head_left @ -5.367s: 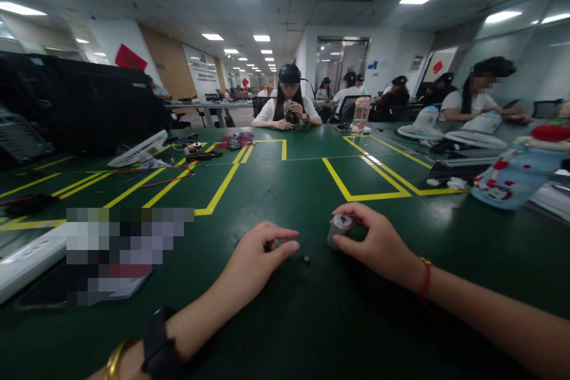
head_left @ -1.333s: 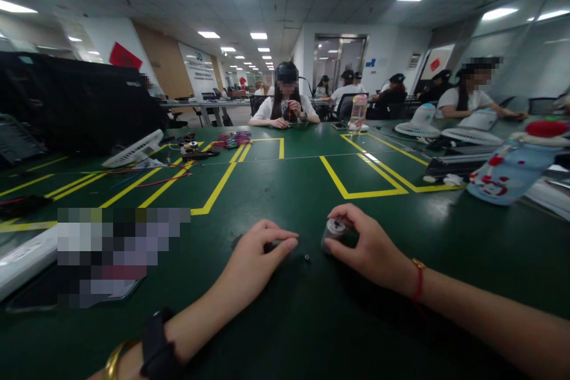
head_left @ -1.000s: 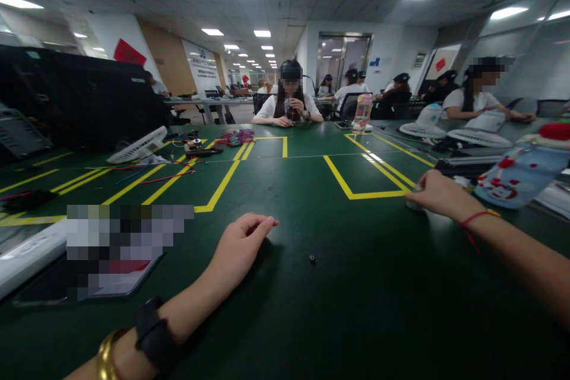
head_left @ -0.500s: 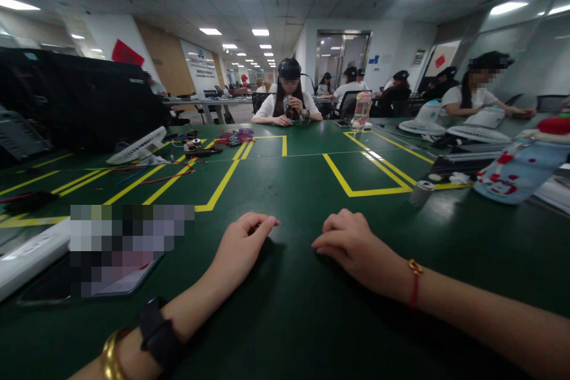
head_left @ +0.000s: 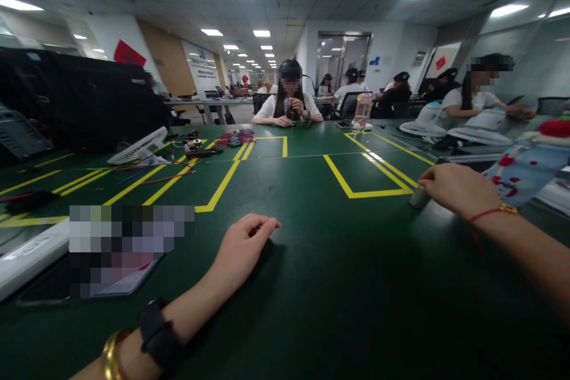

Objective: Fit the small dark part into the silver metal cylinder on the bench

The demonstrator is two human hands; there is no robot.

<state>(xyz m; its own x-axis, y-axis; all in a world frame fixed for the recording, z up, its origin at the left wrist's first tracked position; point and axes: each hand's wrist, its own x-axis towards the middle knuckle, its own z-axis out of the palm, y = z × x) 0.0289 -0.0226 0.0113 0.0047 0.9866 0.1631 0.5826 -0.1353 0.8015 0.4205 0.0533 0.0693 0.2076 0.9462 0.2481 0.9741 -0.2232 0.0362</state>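
My left hand (head_left: 249, 244) rests on the green table (head_left: 307, 314), its fingers curled and the thumb laid against the index finger. No object shows in that hand. On the right, my right hand (head_left: 461, 190) is at a small grey metallic cylinder (head_left: 417, 198) that stands on the table. Its thumb and fingers are closed over the cylinder's upper part, which they hide. Just behind the right hand leans a light blue bottle (head_left: 519, 173) with a red top and cartoon print, partly covered by the hand.
Yellow tape (head_left: 378, 193) marks areas on the table. Wires (head_left: 238, 137) and small parts lie at the back left, near a white fan (head_left: 140, 146). A white power strip (head_left: 33, 255) lies left. More fans (head_left: 427, 120) stand at the right. A person (head_left: 289, 101) sits opposite.
My right hand has moved right and forward from the middle of the table to the grey cylinder, closing over its top. My left hand has stayed where it was.
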